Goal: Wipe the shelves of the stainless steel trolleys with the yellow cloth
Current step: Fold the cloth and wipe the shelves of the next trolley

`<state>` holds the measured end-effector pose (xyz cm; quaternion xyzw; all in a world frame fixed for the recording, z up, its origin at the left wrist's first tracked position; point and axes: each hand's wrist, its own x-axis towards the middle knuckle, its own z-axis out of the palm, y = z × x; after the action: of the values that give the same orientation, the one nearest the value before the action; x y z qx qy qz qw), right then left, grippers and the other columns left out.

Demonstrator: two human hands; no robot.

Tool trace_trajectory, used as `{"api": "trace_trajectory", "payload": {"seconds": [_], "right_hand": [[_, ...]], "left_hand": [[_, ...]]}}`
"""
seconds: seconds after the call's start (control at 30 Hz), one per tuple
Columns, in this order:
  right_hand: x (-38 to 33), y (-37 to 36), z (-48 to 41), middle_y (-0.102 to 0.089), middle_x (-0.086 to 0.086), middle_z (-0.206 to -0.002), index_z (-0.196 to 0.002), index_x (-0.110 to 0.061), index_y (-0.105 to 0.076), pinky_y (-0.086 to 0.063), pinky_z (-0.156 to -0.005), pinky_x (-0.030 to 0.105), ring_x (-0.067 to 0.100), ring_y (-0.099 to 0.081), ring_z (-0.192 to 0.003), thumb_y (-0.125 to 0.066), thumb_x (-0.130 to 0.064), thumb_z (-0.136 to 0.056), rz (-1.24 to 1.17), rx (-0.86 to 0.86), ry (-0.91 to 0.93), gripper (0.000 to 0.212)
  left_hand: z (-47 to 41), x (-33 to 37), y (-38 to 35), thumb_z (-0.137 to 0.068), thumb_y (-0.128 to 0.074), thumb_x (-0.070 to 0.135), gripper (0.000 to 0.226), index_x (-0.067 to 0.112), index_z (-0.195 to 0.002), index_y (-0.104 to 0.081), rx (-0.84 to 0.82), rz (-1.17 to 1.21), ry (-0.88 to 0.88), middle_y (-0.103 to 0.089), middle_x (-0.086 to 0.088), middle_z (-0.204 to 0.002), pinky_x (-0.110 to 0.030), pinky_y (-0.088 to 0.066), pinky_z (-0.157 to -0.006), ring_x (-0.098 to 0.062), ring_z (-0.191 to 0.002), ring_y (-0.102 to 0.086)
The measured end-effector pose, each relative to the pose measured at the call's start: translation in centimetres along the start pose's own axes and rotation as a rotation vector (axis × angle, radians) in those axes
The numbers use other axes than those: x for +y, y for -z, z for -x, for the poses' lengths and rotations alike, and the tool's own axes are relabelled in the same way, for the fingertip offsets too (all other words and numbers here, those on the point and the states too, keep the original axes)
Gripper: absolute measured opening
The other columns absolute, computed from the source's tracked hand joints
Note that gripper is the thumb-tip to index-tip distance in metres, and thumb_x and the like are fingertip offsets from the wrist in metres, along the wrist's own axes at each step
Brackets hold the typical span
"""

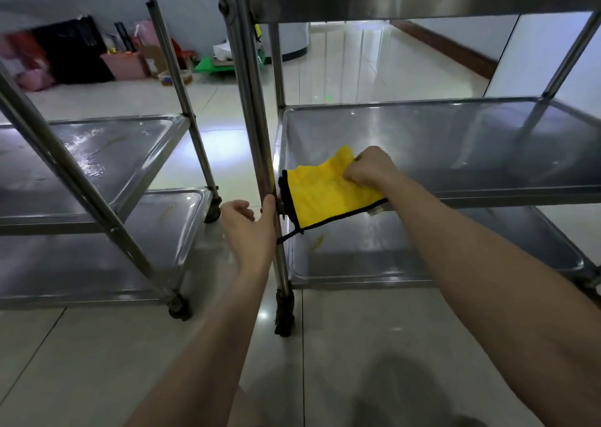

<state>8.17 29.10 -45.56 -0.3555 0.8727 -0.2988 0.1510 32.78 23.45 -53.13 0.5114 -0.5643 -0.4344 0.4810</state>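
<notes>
In the head view, the yellow cloth (325, 192) is clenched in the right hand (367, 170), its fabric bunched under the curled fingers and spread out to the left of the knuckles. The black-edged border is draped over the front rim of the middle shelf (455, 140) of the right trolley (422, 0), and a black cord is left dangling below it. Just left of the cloth, the trolley's upright post (257, 134) is touched by the thumb of the left hand (250, 228). The other fingers are held loosely curled on the far side of the post, and whether it is truly gripped cannot be told. Beneath the right forearm the lower shelf (422, 248) is seen, and under the left wrist a dark caster (283, 316) is planted on the tiled floor (97, 361). Further left of the left hand, the left trolley (97, 157) is parked, its shelves marked with wet, streaky patches.
</notes>
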Motion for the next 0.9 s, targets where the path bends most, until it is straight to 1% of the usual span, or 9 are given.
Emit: {"api": "trace_trajectory", "payload": {"seconds": [0.13,0.27,0.33,0.43,0.53,0.6,0.67,0.8,0.9], "right_hand": [[-0.2,4.1,5.6,-0.07,0.007,-0.1,-0.1,-0.012,-0.071,-0.052,-0.078,0.04,0.025,-0.065,-0.095,-0.08,-0.024,-0.09,-0.088,-0.042,0.336,0.018],[0.8,7.2,12.3,-0.067,-0.006,-0.096,-0.098,-0.021,-0.067,-0.054,-0.08,0.032,0.015,-0.066,-0.095,-0.082,-0.017,-0.092,-0.127,-0.182,0.526,0.017],[1.7,7.4,14.0,-0.069,-0.005,-0.093,-0.098,-0.02,-0.068,-0.056,-0.084,0.032,0.018,-0.067,-0.095,-0.082,-0.011,-0.092,-0.141,-0.224,0.544,0.018],[3.8,5.7,14.5,-0.07,0.001,-0.097,-0.101,-0.017,-0.07,-0.054,-0.087,0.04,0.024,-0.067,-0.097,-0.083,-0.01,-0.09,-0.105,-0.244,0.503,0.019],[7.1,2.5,13.9,-0.067,-0.009,-0.095,-0.098,-0.023,-0.069,-0.051,-0.084,0.039,0.018,-0.064,-0.094,-0.085,-0.017,-0.088,-0.03,-0.195,0.402,0.02],[9.9,0.1,13.6,-0.066,-0.009,-0.093,-0.097,-0.022,-0.067,-0.049,-0.079,0.039,0.019,-0.062,-0.091,-0.085,-0.019,-0.088,-0.005,-0.202,0.327,0.021],[13.0,-2.8,13.3,-0.063,-0.002,-0.091,-0.1,-0.016,-0.063,-0.045,-0.075,0.039,0.024,-0.06,-0.09,-0.082,-0.02,-0.091,0.027,-0.218,0.256,0.022],[18.2,-9.5,13.8,-0.058,0.008,-0.093,-0.109,-0.011,-0.053,-0.038,-0.07,0.04,0.031,-0.057,-0.092,-0.075,-0.02,-0.098,-0.005,-0.213,0.061,0.026],[20.6,-12.8,13.8,-0.057,0.006,-0.102,-0.12,-0.006,-0.057,-0.035,-0.072,0.034,0.028,-0.056,-0.097,-0.074,-0.021,-0.099,-0.095,-0.166,-0.05,0.031]], "left_hand": [[2.3,-3.1,0.7,-0.086,-0.084,0.06,0.053,0.02,-0.114,-0.063,-0.32,0.078,0.16,-0.068,0.004,-0.11,-0.026,-0.049,-0.078,-0.015,-0.107,-0.068],[4.3,-4.2,0.5,-0.064,-0.088,0.077,0.121,0.026,-0.161,-0.039,-0.675,0.125,0.232,-0.048,0.014,-0.156,-0.03,-0.041,-0.106,-0.012,-0.145,-0.047],[5.0,-4.4,0.2,-0.062,-0.092,0.07,0.128,0.025,-0.167,-0.033,-0.744,0.219,0.227,-0.045,0.013,-0.162,-0.034,-0.04,-0.115,-0.009,-0.148,-0.044],[6.3,-5.1,0.0,-0.072,-0.095,0.055,0.087,0.02,-0.146,-0.063,-0.854,0.242,0.299,-0.071,-0.001,-0.142,-0.043,-0.052,-0.115,-0.021,-0.132,-0.067],[8.1,-7.4,-0.3,-0.089,-0.084,0.039,0.051,0.006,-0.127,-0.075,-0.96,0.168,0.333,-0.078,-0.014,-0.126,-0.045,-0.059,-0.108,-0.036,-0.122,-0.072],[8.5,-9.1,-0.3,-0.094,-0.081,0.033,0.042,0.001,-0.121,-0.074,-0.938,0.063,0.303,-0.078,-0.018,-0.115,-0.043,-0.062,-0.095,-0.037,-0.109,-0.075],[7.8,-10.8,-0.4,-0.096,-0.082,0.027,0.032,0.002,-0.114,-0.075,-0.931,-0.104,0.196,-0.074,-0.011,-0.101,-0.039,-0.055,-0.085,-0.023,-0.094,-0.071],[5.8,-13.6,-1.7,-0.092,-0.084,0.013,0.036,0.013,-0.124,-0.066,-0.914,-0.381,0.078,-0.073,-0.009,-0.109,-0.042,-0.057,-0.087,-0.026,-0.099,-0.069],[4.3,-14.7,-3.1,-0.089,-0.08,0.012,0.04,0.023,-0.12,-0.057,-0.836,-0.46,-0.002,-0.067,0.007,-0.105,-0.034,-0.054,-0.074,-0.019,-0.096,-0.065]]}}
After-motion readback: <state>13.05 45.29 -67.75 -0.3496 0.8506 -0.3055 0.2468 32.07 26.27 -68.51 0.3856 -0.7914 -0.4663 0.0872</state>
